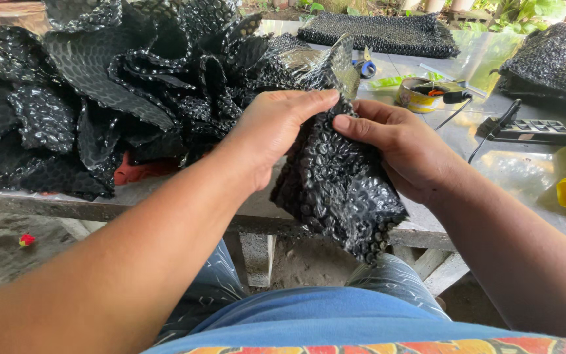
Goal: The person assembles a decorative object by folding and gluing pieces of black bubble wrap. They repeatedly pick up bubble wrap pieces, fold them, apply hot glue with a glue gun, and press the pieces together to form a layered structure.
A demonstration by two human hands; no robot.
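Both forearms reach forward from the lower corners of the view and meet over the near edge of the grey metal surface (427,141). The left hand (276,131) is bent at the wrist, palm turned inward, its fingers curled closed over the top left edge of a crumpled piece of glossy black bubble-textured sheet (339,183), with the fingertips pressing into the fold. The right hand (404,147) faces it from the other side, thumb laid flat along the front of the same piece and the other fingers wrapped behind it, so it too is closed on the sheet. The piece hangs down between the two hands, its lower end drooping below the edge of the surface, above the person's lap. Left of this held piece, a large loose heap of the same black sheet (99,92) lies on the surface. Beyond the held piece I count two flatter stacks of black sheet: one at the far edge (381,33) and one at the far right (551,62). Just right of the held piece stand one round yellow tin (417,98) and one black power strip (528,131), and one pair of blue-handled scissors (365,65) lies behind it.
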